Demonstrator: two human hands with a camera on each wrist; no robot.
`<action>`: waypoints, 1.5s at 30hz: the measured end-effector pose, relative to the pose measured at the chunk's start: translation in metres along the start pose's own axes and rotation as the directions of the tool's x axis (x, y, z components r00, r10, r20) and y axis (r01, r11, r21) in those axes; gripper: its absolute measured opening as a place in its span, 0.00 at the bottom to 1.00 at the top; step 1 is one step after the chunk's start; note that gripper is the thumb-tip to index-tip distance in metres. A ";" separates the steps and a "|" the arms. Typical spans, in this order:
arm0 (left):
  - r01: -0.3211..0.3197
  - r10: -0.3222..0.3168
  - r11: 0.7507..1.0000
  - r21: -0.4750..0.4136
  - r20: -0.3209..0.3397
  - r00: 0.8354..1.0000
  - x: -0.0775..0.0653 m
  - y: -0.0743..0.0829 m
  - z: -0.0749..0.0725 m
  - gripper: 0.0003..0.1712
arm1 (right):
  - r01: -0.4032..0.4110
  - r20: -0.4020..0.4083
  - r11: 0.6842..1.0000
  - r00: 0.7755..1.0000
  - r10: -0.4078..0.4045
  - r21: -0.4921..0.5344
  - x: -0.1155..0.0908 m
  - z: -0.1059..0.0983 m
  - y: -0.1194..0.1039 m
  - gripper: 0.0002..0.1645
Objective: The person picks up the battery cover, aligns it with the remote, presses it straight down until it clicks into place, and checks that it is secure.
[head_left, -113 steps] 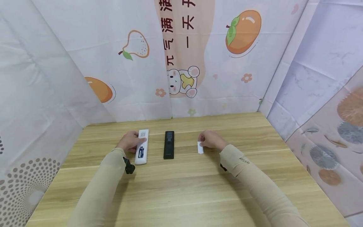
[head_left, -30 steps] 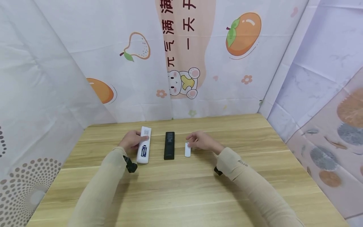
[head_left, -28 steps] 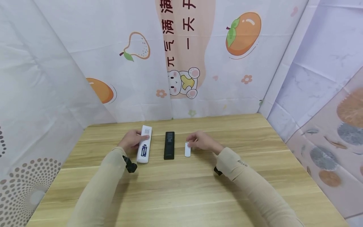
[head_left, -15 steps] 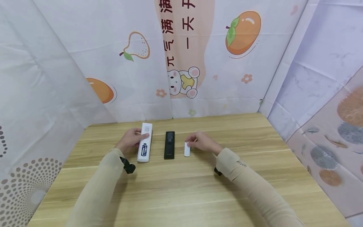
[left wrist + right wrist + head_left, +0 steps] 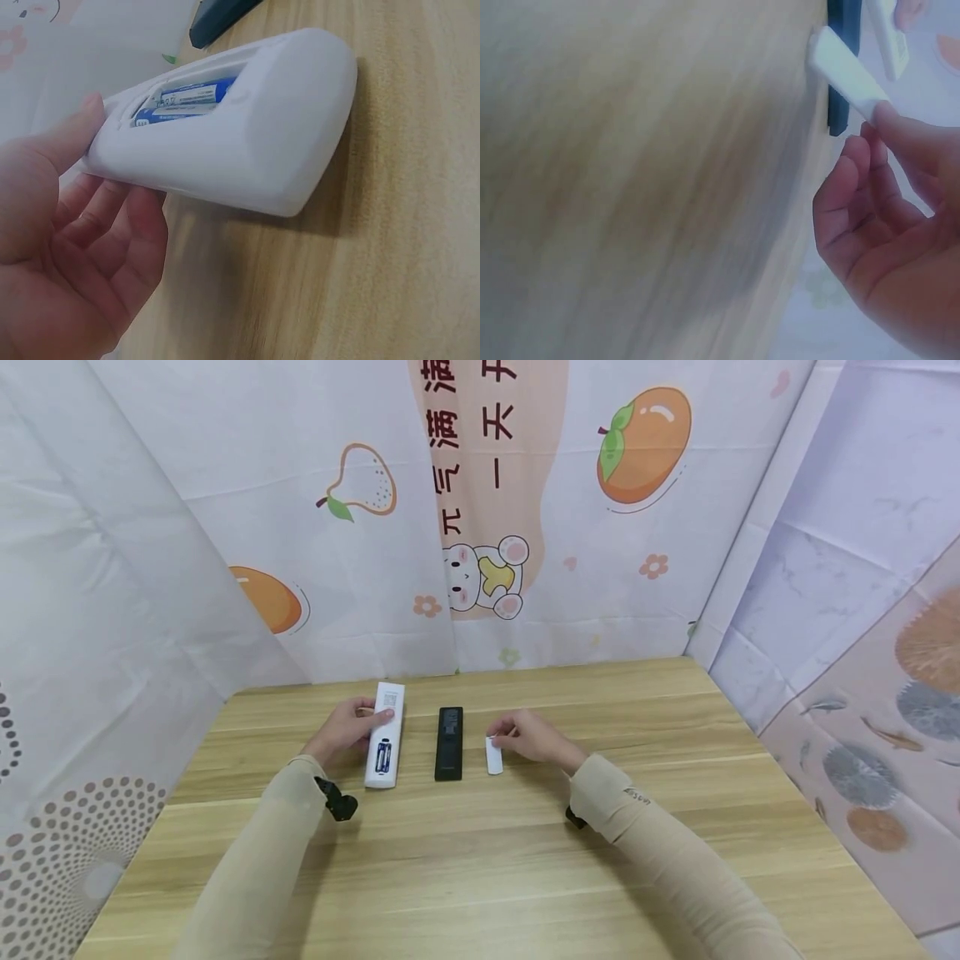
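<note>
A white remote control is gripped by my left hand, thumb on its upper face and fingers beneath. Its battery bay is uncovered and shows two blue-and-white batteries. In the left wrist view the remote is tilted, with a shadow on the table below it. My right hand pinches the end of a small white battery cover between thumb and fingers. Between the two hands a black remote control lies on the table.
The wood-grain table ends at the back against a printed curtain. A second patterned cloth hangs at the right side. Small black wrist cameras sit on the sleeves.
Over these seconds my right hand has carried the battery cover left, closer to the black remote. My left hand has shifted the white remote slightly right and farther back. The black remote stays put.
</note>
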State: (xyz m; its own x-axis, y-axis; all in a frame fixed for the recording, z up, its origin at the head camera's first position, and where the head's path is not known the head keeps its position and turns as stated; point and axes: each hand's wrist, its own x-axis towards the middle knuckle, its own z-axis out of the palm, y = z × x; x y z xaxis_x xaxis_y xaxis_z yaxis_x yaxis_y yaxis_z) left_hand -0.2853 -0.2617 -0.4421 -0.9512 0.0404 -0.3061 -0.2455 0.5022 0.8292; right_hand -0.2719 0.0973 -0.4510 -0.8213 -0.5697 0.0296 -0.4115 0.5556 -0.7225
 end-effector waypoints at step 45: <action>0.014 0.011 0.980 -0.199 0.126 0.992 -0.001 -0.011 -0.005 0.33 | 0.024 -0.155 0.988 0.988 0.000 0.153 0.062 0.092 -0.106 0.07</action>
State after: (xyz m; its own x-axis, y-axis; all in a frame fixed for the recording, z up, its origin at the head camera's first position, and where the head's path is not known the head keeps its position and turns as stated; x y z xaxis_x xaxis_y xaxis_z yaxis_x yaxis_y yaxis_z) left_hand -0.2826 -0.2719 -0.4481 -0.9225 0.1549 -0.3535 -0.2915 0.3207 0.9012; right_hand -0.2429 -0.0525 -0.4357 -0.8727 -0.4690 0.1358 -0.3654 0.4429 -0.8187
